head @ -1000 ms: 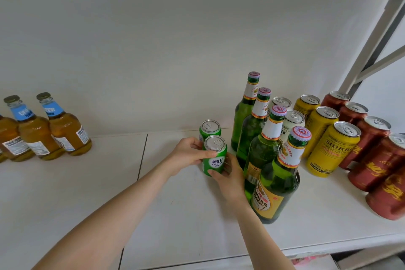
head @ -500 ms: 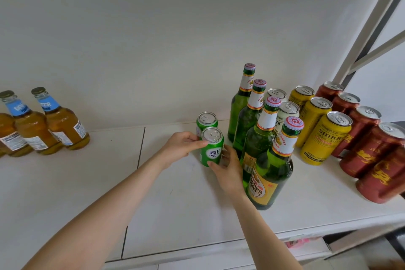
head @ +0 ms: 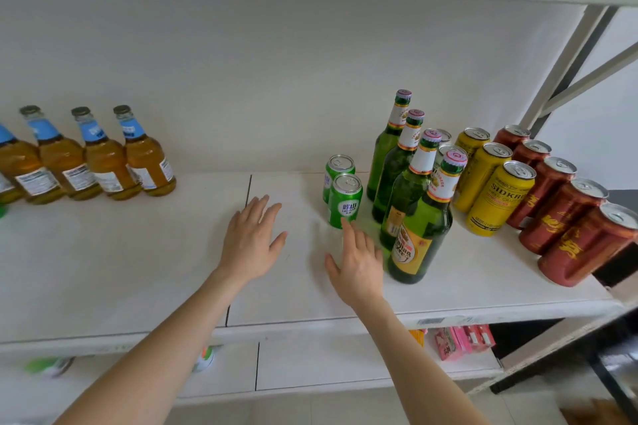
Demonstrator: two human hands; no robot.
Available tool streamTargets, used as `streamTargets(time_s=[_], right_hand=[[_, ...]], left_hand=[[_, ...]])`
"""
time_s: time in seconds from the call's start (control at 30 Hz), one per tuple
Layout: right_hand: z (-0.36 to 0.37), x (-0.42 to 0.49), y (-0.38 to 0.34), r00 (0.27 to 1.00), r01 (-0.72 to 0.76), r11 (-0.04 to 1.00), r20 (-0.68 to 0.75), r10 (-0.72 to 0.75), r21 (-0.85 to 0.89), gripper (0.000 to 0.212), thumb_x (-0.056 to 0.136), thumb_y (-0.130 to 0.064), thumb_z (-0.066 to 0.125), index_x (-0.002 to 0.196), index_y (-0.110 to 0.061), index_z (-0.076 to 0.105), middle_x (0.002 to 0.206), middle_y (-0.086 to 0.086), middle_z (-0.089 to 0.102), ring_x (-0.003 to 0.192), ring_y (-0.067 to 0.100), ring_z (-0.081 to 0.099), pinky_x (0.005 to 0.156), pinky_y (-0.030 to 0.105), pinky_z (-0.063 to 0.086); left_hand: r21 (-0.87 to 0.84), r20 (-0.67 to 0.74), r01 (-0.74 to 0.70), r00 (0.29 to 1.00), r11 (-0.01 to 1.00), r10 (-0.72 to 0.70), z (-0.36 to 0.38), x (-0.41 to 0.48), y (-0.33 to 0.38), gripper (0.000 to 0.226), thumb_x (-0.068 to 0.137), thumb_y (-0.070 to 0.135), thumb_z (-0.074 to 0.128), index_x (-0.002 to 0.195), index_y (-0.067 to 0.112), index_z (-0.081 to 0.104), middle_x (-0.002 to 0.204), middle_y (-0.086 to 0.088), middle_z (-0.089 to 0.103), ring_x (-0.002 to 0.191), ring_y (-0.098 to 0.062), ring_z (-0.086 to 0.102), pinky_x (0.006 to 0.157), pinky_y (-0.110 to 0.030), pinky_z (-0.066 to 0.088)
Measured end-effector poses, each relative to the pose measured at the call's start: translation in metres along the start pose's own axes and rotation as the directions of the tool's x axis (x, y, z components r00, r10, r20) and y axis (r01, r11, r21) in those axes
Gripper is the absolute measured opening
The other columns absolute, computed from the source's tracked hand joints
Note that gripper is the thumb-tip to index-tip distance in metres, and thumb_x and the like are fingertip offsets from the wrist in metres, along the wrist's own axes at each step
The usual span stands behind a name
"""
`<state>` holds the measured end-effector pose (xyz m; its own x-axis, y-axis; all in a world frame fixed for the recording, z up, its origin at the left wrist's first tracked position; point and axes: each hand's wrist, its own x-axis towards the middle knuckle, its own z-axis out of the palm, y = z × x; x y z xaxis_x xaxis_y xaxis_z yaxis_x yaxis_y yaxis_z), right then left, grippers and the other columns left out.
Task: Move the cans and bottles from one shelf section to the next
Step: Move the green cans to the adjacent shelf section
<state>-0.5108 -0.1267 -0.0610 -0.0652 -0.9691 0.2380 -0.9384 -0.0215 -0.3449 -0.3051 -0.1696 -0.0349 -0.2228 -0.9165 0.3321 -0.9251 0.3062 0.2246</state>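
Note:
Two small green cans stand on the right shelf section, the front can [head: 345, 200] just before the rear can [head: 336, 172]. Right of them stands a cluster of green glass bottles [head: 414, 197], then yellow cans [head: 497, 197] and red cans [head: 566, 214]. Several amber bottles with blue neck labels [head: 103, 159] stand on the left section. My left hand [head: 253, 238] hovers flat, fingers spread, near the seam between sections and holds nothing. My right hand [head: 357, 259] is flat too, its fingertips just below the front green can, holding nothing.
The white shelf board [head: 138, 269] has a seam at its middle. A white shelf runs overhead, and a slanted metal brace [head: 569, 55] closes the right end. Pink packets [head: 462, 342] and a green item lie on the lower shelf.
Both hands have let go of the front green can and drawn back toward me with fingers spread. The can now stands on the shelf. The camera has pulled back and left.

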Motion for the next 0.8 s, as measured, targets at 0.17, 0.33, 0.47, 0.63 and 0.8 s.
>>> streamTargets(time_s=[0.17, 0.33, 0.47, 0.63, 0.8], right_hand=[[-0.001, -0.025, -0.02, 0.997, 0.08, 0.989, -0.007, -0.082, -0.126, 0.071, 0.09, -0.039, 0.056, 0.151, -0.015, 0.028, 0.155, 0.012, 0.035, 0.14, 0.029, 0.033, 0.11, 0.047, 0.029], [0.001, -0.044, -0.041, 0.992, 0.128, 0.973, 0.039, -0.123, -0.193, 0.07, 0.095, -0.042, 0.047, 0.153, -0.019, 0.017, 0.16, 0.009, 0.022, 0.147, 0.029, 0.02, 0.116, 0.049, 0.019], [0.003, -0.058, -0.061, 0.988, 0.157, 0.961, 0.049, -0.149, -0.228, 0.07, 0.097, -0.043, 0.045, 0.154, -0.019, 0.012, 0.162, 0.01, 0.017, 0.148, 0.029, 0.015, 0.118, 0.05, 0.015], [0.006, -0.071, -0.093, 0.988, 0.156, 0.955, 0.048, -0.149, -0.251, 0.071, 0.097, -0.044, 0.043, 0.154, -0.02, 0.009, 0.162, 0.009, 0.013, 0.149, 0.028, 0.012, 0.118, 0.05, 0.011], [0.019, -0.089, -0.146, 0.993, 0.121, 0.962, 0.019, -0.12, -0.243, 0.071, 0.097, -0.044, 0.045, 0.154, -0.02, 0.011, 0.162, 0.008, 0.015, 0.148, 0.027, 0.014, 0.118, 0.049, 0.012]], left_hand=[[0.188, 0.022, -0.034, 0.999, 0.982, 0.03, -0.014, -0.049, -0.018, 0.058, 0.089, 0.031, 0.064, 0.142, 0.012, 0.049, 0.157, -0.015, 0.032, 0.146, -0.034, 0.026, 0.114, -0.058, 0.025], [0.262, 0.017, -0.007, 1.0, 0.965, 0.003, -0.03, -0.088, -0.037, 0.062, 0.087, 0.031, 0.066, 0.144, 0.014, 0.047, 0.159, -0.015, 0.027, 0.148, -0.033, 0.023, 0.115, -0.059, 0.023], [0.284, -0.005, 0.014, 1.0, 0.959, -0.013, -0.042, -0.109, -0.056, 0.062, 0.09, 0.03, 0.062, 0.147, 0.016, 0.043, 0.161, -0.014, 0.021, 0.149, -0.032, 0.017, 0.117, -0.058, 0.018], [0.29, -0.004, 0.029, 1.0, 0.957, -0.029, -0.06, -0.132, -0.084, 0.064, 0.09, 0.033, 0.061, 0.149, 0.018, 0.04, 0.162, -0.013, 0.019, 0.15, -0.031, 0.014, 0.118, -0.057, 0.014], [0.311, 0.0, 0.014, 1.0, 0.95, -0.014, -0.085, -0.158, -0.133, 0.064, 0.091, 0.034, 0.06, 0.149, 0.019, 0.039, 0.161, -0.012, 0.02, 0.15, -0.03, 0.015, 0.117, -0.056, 0.014]])
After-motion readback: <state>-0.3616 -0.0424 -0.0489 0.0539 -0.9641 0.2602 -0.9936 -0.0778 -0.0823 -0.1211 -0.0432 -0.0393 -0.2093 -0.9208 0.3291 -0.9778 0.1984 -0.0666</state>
